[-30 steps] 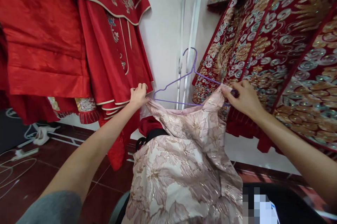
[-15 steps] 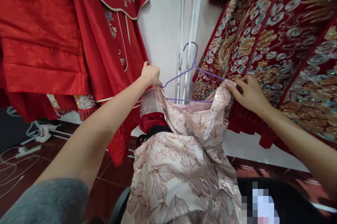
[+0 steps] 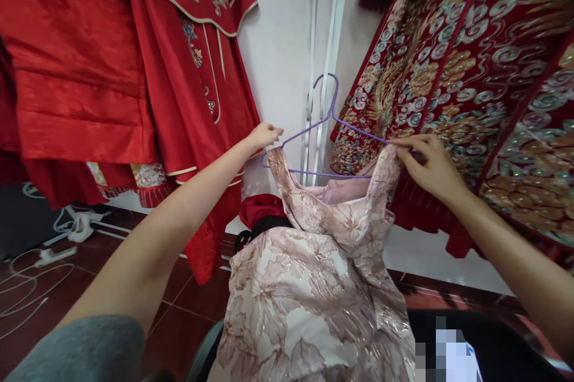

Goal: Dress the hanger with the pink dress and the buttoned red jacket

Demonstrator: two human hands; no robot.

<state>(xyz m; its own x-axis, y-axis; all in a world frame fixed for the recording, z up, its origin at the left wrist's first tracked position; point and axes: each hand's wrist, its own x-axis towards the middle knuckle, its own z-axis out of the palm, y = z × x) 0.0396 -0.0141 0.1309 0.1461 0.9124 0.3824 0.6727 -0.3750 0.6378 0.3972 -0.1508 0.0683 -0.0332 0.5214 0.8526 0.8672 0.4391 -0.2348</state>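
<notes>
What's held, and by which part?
Right hand pinches the pale pink floral dress by one shoulder strap, at one end of the thin purple hanger. Left hand is at the other strap; grip unclear.

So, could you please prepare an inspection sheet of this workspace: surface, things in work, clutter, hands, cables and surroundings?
Surface: red-brown tiled floor, partly hidden.
Things in work: floral dress, with purple hanger at its neckline.
Clutter: dark red cloth behind the dress.
Hands: left hand at the top of the left strap, grip unclear; right hand pinches the right strap.
Cables: white cables loose on the floor, picture left.
Surroundings: red garments hanging at left, embroidered garments at right, white wall between.
</notes>
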